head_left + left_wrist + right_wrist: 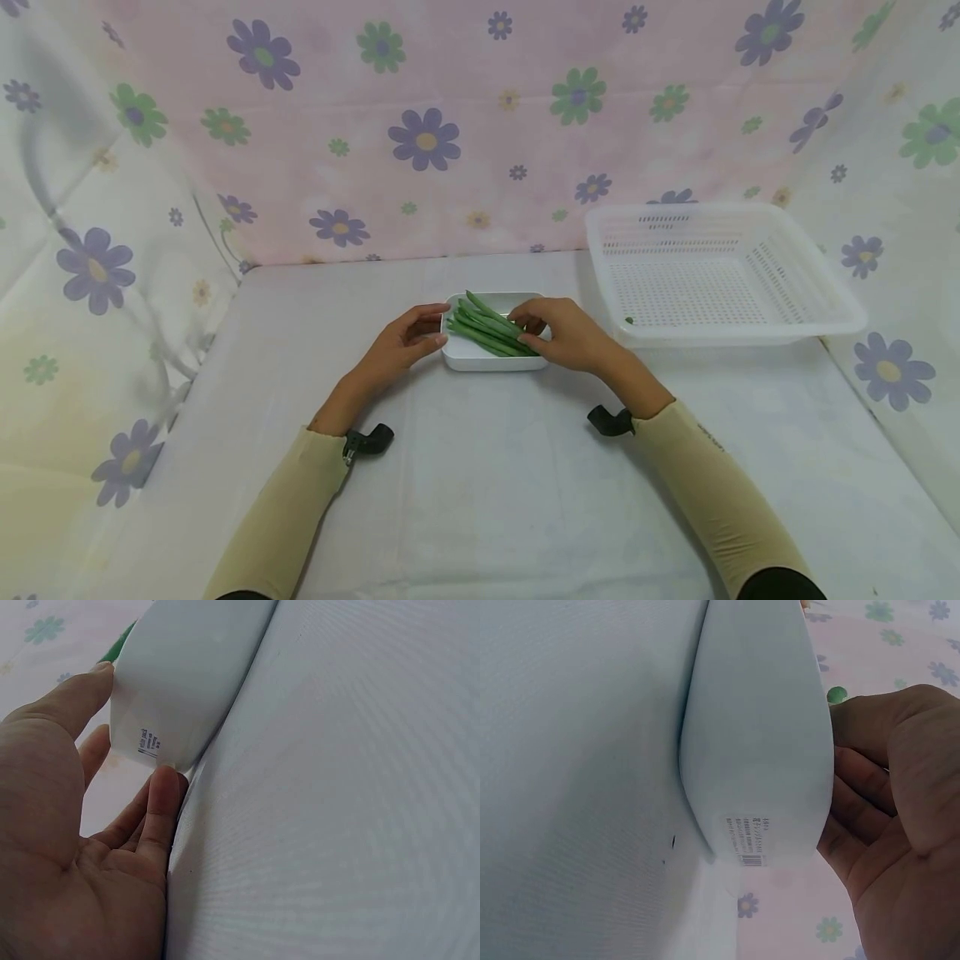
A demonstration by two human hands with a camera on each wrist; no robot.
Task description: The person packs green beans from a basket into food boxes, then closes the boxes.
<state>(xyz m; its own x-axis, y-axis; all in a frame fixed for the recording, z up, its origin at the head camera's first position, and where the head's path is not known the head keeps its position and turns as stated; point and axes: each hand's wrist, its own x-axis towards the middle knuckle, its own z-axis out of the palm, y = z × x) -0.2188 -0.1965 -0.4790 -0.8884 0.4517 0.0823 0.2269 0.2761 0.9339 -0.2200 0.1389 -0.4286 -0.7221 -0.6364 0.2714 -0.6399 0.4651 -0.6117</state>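
A small white rectangular tray [489, 364] stands on the table with a bunch of green beans [487, 325] lying slantwise in it. My left hand [401, 340] holds the tray's left end; in the left wrist view its thumb [86, 694] is at the rim and fingertips meet the lower corner. Over the tray's right end, my right hand [568, 332] has its thumb and curled fingers at the beans' ends, pinching them. From the right wrist, the tray wall [761, 735] hides most of the beans; one round green end [837, 694] shows beside the thumb.
A large white perforated basket [738, 335] stands at the back right, a small green bit [629, 320] inside it. White cloth [480, 483] covers the table. Flowered curtains [480, 200] rise behind and at both sides.
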